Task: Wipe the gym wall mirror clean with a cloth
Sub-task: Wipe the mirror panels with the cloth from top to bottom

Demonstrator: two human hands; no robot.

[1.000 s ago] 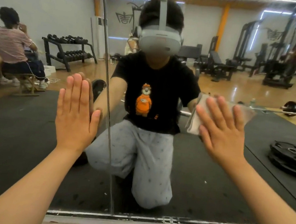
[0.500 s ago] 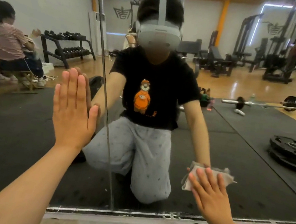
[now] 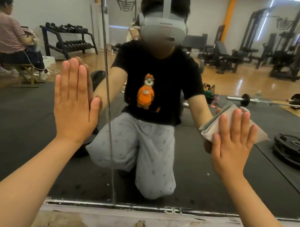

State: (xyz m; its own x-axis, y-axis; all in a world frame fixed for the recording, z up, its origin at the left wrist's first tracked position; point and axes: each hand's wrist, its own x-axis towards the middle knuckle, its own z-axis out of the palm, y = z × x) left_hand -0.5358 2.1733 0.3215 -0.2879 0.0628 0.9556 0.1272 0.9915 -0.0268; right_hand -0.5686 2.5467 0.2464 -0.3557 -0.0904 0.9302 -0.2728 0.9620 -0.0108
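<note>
There, on the left, the wall mirror [image 3: 18, 134] showed a reflected dumbbell rack [image 3: 69, 41]. My left hand [image 3: 74, 101] lay flat on the glass, fingers straight, holding nothing, just left of the panel seam [image 3: 108, 107]. Right of it, my right hand [image 3: 231, 145] pressed the grey cloth [image 3: 211, 124] to the mirror with straight fingers, beside reflected weight plates [image 3: 296, 151]. The hand hid much of the cloth; both forearms ran out of frame. Half a second before, cloth and hand sat lower, near the scuffed ledge [image 3: 131, 223]; the left hand had stayed.

Bright indoor light, floor glare; edges warped
</note>
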